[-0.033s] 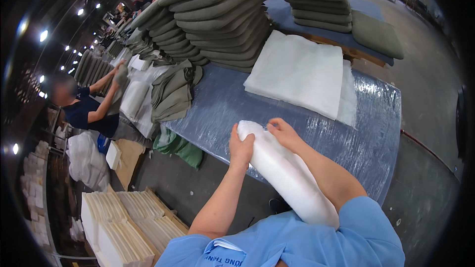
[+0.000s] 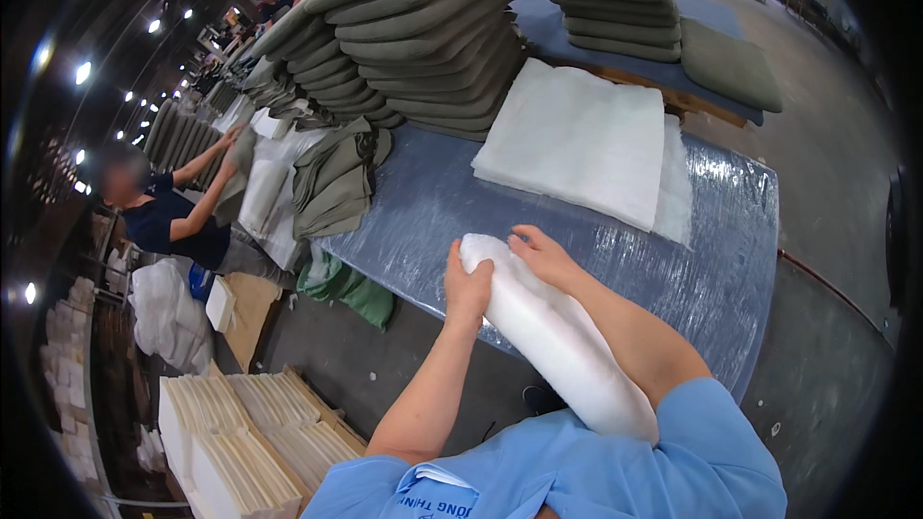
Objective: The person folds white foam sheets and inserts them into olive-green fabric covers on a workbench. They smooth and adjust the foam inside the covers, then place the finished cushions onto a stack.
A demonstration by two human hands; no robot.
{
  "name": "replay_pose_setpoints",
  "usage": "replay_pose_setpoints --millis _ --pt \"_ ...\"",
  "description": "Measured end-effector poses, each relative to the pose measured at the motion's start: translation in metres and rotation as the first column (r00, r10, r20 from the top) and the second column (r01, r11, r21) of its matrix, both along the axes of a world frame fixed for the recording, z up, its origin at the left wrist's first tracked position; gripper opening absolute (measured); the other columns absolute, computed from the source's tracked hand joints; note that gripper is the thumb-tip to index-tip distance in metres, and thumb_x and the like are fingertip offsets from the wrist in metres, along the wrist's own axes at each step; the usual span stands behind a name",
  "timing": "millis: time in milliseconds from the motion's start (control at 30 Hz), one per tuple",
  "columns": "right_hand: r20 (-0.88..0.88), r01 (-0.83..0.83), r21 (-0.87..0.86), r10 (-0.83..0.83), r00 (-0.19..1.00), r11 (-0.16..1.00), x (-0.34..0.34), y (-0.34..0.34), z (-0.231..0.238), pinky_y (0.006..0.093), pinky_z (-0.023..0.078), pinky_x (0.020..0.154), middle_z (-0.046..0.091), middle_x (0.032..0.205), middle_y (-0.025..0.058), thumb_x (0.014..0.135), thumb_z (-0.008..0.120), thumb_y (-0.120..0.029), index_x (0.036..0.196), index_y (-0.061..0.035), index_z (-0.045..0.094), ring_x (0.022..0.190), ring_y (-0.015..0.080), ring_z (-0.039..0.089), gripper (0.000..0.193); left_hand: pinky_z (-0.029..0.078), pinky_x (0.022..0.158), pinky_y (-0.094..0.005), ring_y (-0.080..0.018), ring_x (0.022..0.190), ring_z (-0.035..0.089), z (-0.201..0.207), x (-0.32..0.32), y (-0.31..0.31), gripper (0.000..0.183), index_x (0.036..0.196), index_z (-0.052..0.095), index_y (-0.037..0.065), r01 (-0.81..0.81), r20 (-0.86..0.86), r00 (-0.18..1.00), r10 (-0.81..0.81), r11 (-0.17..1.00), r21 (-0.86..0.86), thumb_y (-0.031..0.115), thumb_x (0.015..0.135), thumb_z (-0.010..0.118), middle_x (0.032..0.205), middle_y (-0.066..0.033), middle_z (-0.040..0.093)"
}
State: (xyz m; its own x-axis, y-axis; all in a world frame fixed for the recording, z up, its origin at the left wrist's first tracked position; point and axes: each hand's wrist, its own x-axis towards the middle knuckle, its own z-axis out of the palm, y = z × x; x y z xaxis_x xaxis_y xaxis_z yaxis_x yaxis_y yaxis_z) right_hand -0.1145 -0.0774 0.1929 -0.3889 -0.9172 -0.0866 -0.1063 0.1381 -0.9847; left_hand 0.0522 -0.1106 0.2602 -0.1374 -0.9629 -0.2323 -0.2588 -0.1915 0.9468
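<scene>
A long piece of white fluffy padding (image 2: 553,336), folded over lengthwise, slants from my belly out over the near edge of the table. My left hand (image 2: 468,286) is closed round its far end, thumb on top and fingers along the left side. At the right side of that same end, my right hand (image 2: 546,259) has its fingers curled in and pinched at the padding's edge; the fingertips are partly hidden. Beyond my hands, a stack of flat white padding sheets (image 2: 572,144) lies on the plastic-wrapped blue table (image 2: 716,259).
Tall piles of grey-green cushions (image 2: 433,48) stand at the far side, with loose grey-green covers (image 2: 336,178) beside them. Another person (image 2: 178,221) handles a cover at the left. Cream foam slabs (image 2: 250,432) fill a box at lower left, near a green sack (image 2: 351,293).
My right hand has shifted slightly left and up, closer against the padding's edge. The person at the left has moved the cover a little. My left hand stays in place.
</scene>
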Motion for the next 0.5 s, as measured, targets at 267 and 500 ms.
replay_pose_setpoints --millis 267,500 --pt "-0.158 -0.281 0.253 0.326 0.932 0.926 0.013 -0.003 0.011 0.0459 0.052 0.098 0.072 0.122 0.0265 0.097 0.068 -0.048 0.121 -0.0031 0.073 0.116 0.0394 0.069 0.051 0.052 0.107 -0.0399 -0.0349 0.136 0.057 0.003 0.015 0.01 0.086 0.165 0.028 -0.003 -0.002 0.103 0.995 0.0 1.0 0.015 0.008 0.089 0.067 0.157 -0.0278 0.047" --pt "-0.208 -0.032 0.255 0.088 0.974 0.966 -0.002 0.017 -0.018 0.0401 0.053 0.099 0.074 0.118 0.0219 0.1 0.068 -0.04 0.118 -0.0039 0.073 0.106 0.0355 0.07 0.041 0.05 0.109 -0.0396 -0.0356 0.135 0.057 0.001 0.012 0.007 0.084 0.164 0.031 -0.003 0.002 0.047 0.999 -0.002 1.0 0.005 0.008 0.088 0.065 0.157 -0.028 0.047"
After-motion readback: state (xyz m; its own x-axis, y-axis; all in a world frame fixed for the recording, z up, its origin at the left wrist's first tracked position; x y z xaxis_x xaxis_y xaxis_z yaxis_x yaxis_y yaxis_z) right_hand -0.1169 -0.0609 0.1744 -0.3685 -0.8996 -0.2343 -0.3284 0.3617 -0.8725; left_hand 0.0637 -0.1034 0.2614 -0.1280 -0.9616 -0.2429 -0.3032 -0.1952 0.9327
